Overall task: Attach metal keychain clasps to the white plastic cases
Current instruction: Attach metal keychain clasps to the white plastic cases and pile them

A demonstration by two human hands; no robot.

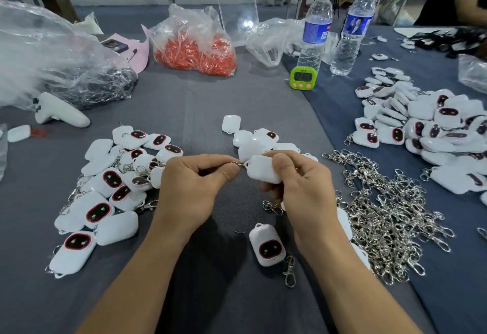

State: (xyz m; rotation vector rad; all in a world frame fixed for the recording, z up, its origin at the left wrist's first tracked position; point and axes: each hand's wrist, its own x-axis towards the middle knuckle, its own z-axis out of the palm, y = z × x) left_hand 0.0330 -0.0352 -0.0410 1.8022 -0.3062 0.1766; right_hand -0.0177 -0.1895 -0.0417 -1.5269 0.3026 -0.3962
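A grey cloth (205,112) covers my table, with metal shelving across the back of the room. Over it my right hand (303,188) grips a white case (261,169), the thumb hiding part of it. My left hand (195,183) pinches a small metal ring (238,163) at the case's loop. Cases with clasps (113,181) lie to the left and loose clasps (382,215) to the right (a tangled heap). A green timer (302,78) sits beyond.

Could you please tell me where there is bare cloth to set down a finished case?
The grey cloth is bare between the orange bag, the green timer and the left pile of cases; also near-left, below that pile. The right side is crowded: clasp heap and right pile.
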